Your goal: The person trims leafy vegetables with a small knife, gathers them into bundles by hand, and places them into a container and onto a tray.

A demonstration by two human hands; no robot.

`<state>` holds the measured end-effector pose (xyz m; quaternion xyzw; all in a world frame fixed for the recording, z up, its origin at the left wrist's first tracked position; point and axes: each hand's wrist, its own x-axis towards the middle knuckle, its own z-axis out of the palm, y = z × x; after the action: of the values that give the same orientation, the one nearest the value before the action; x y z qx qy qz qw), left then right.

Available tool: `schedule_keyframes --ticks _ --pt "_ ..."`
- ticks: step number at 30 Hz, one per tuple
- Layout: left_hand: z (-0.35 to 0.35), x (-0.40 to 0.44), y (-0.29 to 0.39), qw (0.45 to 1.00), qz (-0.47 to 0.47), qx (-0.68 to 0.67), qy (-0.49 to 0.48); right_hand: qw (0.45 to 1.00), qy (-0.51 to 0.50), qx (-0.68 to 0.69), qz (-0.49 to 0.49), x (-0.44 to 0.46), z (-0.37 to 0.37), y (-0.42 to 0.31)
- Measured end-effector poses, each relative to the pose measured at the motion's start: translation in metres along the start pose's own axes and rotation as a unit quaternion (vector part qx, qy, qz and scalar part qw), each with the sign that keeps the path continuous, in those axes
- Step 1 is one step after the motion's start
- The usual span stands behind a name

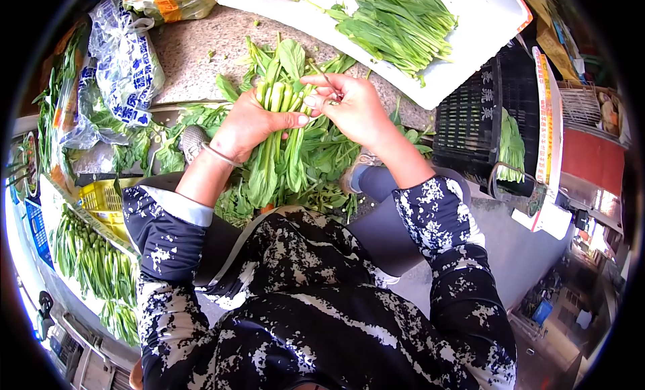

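Observation:
My left hand [245, 124] is wrapped round a bunch of leafy greens [275, 151], with the pale cut stem ends pointing away from me and leaves hanging towards my lap. Close against the right side of that bunch, the fingers of my right hand [353, 108] are pinched together. A thin dark strip [322, 74] shows at those fingertips; what it is, I cannot make out. Loose greens [329, 155] lie on the ground beneath both hands, between my feet.
A white foam box lid or tray [490, 61] carries stacked greens [396, 27] ahead right. Beside it stands a black plastic crate [463, 121]. Plastic bags [124, 61] sit at the left, above a yellow basket [101, 198] and a box of bunched greens [87, 255].

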<state>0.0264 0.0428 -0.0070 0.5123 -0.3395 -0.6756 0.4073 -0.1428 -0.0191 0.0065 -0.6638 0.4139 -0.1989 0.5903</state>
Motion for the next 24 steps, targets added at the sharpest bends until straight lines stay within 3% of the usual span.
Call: schedule_keyframes --ticks 2,4,7,9,10,12,13,17,24 --pt "0.006 -0.001 0.0 1.0 0.021 -0.009 0.008 1.0 0.012 -0.013 0.013 -0.001 0.002 -0.004" --pt "0.007 0.002 -0.003 0.999 0.022 -0.025 0.006 0.997 0.014 0.079 -0.001 -0.001 0.003 0.0" --pt "0.01 0.002 -0.001 1.0 0.019 0.003 0.0 0.999 -0.017 -0.036 0.022 0.008 -0.036 -0.002" --pt "0.014 -0.001 0.004 1.0 0.025 0.006 0.013 0.987 0.134 -0.092 -0.001 0.029 -0.097 0.022" --pt "0.012 0.0 0.003 1.0 0.026 0.004 0.014 0.963 0.228 -0.135 0.047 0.035 -0.125 0.038" --pt "0.007 0.003 0.0 1.0 0.011 -0.021 -0.01 0.878 0.297 -0.372 0.054 0.034 -0.185 0.089" --pt "0.007 0.004 0.0 1.0 0.008 -0.003 -0.004 0.854 0.31 -0.407 0.091 0.029 -0.197 0.102" --pt "0.009 0.009 -0.001 1.0 0.011 -0.007 0.004 0.824 0.297 -0.459 0.149 0.025 -0.201 0.119" --pt "0.016 0.014 -0.002 0.999 0.035 0.02 0.016 0.837 0.329 -0.405 0.166 0.037 -0.19 0.128"
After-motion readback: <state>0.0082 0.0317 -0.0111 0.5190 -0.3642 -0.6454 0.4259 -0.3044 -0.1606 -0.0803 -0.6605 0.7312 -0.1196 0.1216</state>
